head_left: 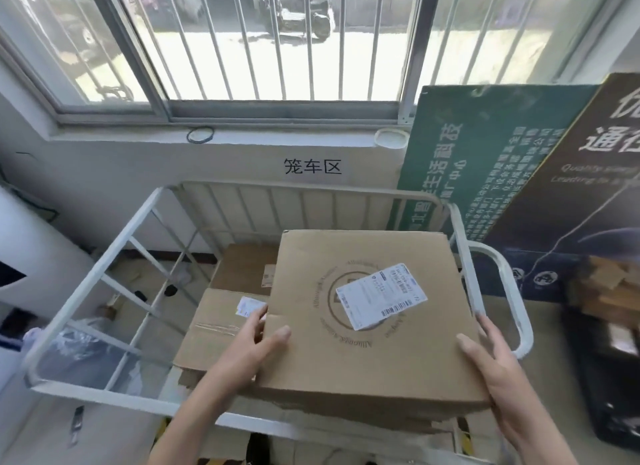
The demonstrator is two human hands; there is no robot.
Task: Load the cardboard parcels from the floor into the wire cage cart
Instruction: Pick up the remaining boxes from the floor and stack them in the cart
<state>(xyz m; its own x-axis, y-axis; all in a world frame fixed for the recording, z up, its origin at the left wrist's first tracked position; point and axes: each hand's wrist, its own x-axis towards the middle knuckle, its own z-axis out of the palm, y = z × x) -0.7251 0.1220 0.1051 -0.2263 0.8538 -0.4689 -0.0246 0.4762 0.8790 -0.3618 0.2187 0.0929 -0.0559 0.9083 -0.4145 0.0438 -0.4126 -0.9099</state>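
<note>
A large, flat, square brown cardboard parcel (367, 312) is seen on top of the load inside the white metal wire cage cart (86, 284), toward the cart's right side. Its top bears a faint printed circular emblem, over which a white shipping label with a barcode (381, 300) is stuck askew. The near edge looks worn and slightly crushed. The parcel is gripped at its two near corners: the left hand (258, 340) is closed on the left corner with the thumb on top and the fingers along the side, and the right hand (491, 357) is closed on the right corner in the same way.

Beneath and to the left, a second brown cardboard box with a small white sticker and a taped seam (214, 329) is partly covered by the parcel, and a third brown box (242, 267) lies behind it. The left part of the cart is left unfilled, and the floor is visible through its bars.

Behind the cart a white wall below a barred window (277, 39) is marked with black characters. A green printed board (485, 160) and a dark printed board (588, 194) are leaned against the wall at the right, just beside the cart's rounded tubular rail.
</note>
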